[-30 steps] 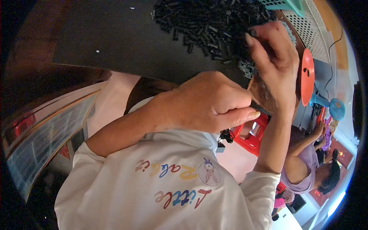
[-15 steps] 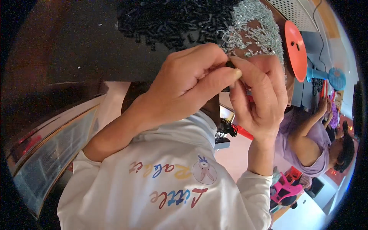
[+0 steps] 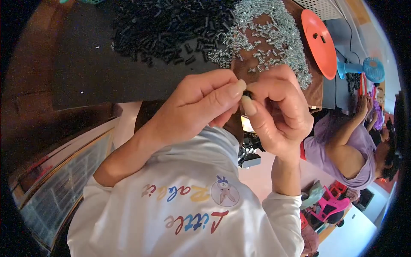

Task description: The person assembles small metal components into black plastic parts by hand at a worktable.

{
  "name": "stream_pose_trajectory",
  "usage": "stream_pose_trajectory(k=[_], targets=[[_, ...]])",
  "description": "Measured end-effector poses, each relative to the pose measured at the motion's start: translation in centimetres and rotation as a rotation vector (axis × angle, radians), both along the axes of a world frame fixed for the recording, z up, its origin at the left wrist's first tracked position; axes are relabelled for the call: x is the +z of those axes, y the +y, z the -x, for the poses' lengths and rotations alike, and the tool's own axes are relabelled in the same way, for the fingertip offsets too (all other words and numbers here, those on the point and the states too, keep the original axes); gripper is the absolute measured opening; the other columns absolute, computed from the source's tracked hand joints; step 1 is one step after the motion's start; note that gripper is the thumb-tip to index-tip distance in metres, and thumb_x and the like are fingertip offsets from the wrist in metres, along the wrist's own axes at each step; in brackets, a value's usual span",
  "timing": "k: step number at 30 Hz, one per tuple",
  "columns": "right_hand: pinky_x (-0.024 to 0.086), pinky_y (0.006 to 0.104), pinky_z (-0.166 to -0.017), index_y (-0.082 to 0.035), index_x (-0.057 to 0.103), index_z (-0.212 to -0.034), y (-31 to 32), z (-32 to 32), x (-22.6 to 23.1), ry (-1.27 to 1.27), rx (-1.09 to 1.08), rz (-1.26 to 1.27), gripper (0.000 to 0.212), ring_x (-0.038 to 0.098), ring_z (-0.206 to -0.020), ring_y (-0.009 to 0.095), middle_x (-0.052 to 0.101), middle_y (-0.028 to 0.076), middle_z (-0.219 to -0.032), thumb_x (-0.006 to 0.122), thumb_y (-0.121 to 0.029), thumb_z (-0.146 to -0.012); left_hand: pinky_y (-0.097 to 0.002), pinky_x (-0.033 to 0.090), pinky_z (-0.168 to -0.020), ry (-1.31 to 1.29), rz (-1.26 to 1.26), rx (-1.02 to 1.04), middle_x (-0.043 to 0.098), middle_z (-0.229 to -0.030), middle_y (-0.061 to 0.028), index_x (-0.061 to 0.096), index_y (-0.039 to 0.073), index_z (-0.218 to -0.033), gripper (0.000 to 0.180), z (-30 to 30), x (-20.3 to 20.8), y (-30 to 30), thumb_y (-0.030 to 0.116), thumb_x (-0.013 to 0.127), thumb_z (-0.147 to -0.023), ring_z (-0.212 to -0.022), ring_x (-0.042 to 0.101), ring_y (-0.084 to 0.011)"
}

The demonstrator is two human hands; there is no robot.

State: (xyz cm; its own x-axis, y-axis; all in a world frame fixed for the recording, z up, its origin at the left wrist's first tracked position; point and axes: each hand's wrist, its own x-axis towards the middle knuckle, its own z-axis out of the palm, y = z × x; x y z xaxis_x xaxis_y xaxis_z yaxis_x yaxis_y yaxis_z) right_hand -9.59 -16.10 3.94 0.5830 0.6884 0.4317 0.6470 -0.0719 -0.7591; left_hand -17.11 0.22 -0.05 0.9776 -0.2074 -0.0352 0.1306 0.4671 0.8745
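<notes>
A small black part [image 3: 247,94] shows between my two hands at the near edge of the table, mostly covered by fingertips. My right hand [image 3: 282,113] pinches it between thumb and forefinger. My left hand [image 3: 201,100] is closed too, its thumb tip and fingers pressed against the part's left side. Beyond my hands lies a heap of short black tube-like pieces [image 3: 167,30] on a dark mat. Right beside it, a pile of small silver coil springs [image 3: 274,38] spreads over a brown surface.
An orange-red plate [image 3: 319,53] with a few small black pieces stands right of the springs. A light-blue handheld fan [image 3: 372,70] lies beyond it. Farther right sits another person in a purple top [image 3: 338,150]. A pink stool [image 3: 329,207] is on the floor.
My hands have shifted slightly down and left in the picture, and the right thumb now shows in front, against the black part. The view has moved, revealing more of both piles.
</notes>
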Motion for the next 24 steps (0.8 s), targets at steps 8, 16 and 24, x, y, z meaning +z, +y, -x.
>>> stream_pose_trajectory(k=[8,16,24], targets=[[0.041,0.0274,-0.050,0.003,0.061,-0.085,-1.0,-1.6,0.6,-0.166,0.050,-0.012,0.016,0.052,-0.059,0.017,0.058,0.011,-0.078,0.069,0.002,-0.070,-0.0234,0.037,-0.049,-0.009,-0.117,0.136,0.051,-0.063,-0.0025,0.052,0.002,-0.088,0.022,0.0,1.0,-0.1,0.022,0.048,-0.094,-0.054,0.047,-0.0086],[0.044,0.0363,-0.068,0.001,0.059,-0.092,-2.3,-9.6,0.3,-0.313,-0.171,0.454,0.011,0.055,-0.076,0.032,0.053,0.015,-0.081,0.059,-0.003,-0.082,-0.0224,0.034,-0.047,-0.011,-0.109,0.184,0.051,-0.064,-0.0030,0.054,0.002,-0.086,0.019,-0.5,0.1,0.5,0.021,0.050,-0.090,-0.053,0.046,-0.0087],[0.044,0.0432,-0.072,0.000,0.058,-0.092,0.0,-10.8,0.1,-0.461,-0.041,0.625,0.015,0.056,-0.082,0.036,0.055,0.018,-0.086,0.058,-0.009,-0.080,-0.0222,0.032,-0.044,-0.095,-0.088,0.204,0.049,-0.063,-0.0030,0.053,0.001,-0.082,0.021,-0.3,0.0,0.9,0.019,0.050,-0.090,-0.051,0.045,-0.0084]])
